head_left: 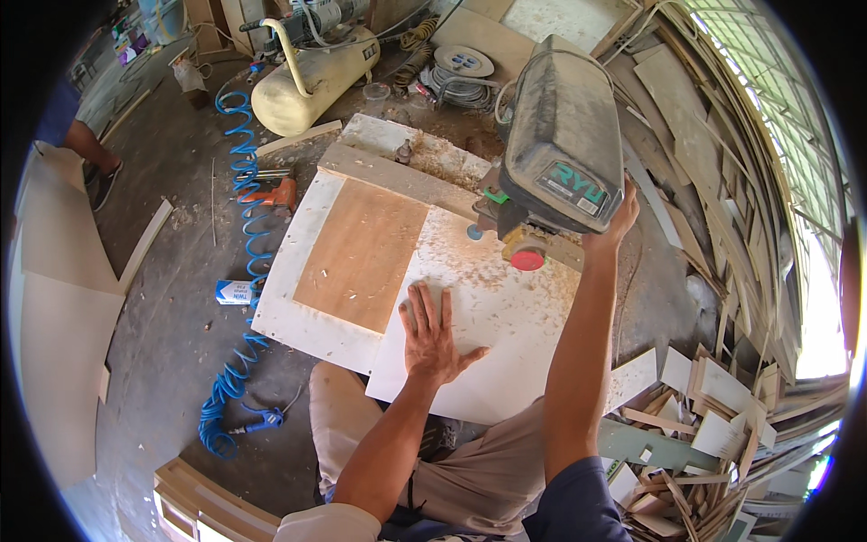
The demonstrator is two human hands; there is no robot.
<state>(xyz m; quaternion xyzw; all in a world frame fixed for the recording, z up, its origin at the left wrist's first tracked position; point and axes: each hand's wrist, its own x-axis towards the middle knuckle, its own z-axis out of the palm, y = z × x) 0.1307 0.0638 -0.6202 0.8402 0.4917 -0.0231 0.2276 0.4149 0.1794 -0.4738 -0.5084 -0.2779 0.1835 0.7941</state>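
Observation:
My left hand [432,336] lies flat on a white board [488,384], its fingers spread and pressing on the surface. A bench drill press [564,135] with a dusty dark housing stands over the board's far right part. Beside the housing's right side is my right hand [618,219], its fingers curled and partly hidden behind the machine; what they grip cannot be seen. A red round button [527,260] sits low on the press's front. Wood shavings lie around a round blue-grey spot [474,232] on the board. A wooden strip [397,183] runs along the board's far side.
A brown panel [361,257] lies left of my hand on the worktable. Coiled blue air hose [248,172], an orange power tool [275,194] and a cream compressor [312,81] are on the floor. Wood offcuts [695,415] pile up at right. Another person's leg [86,144] shows far left.

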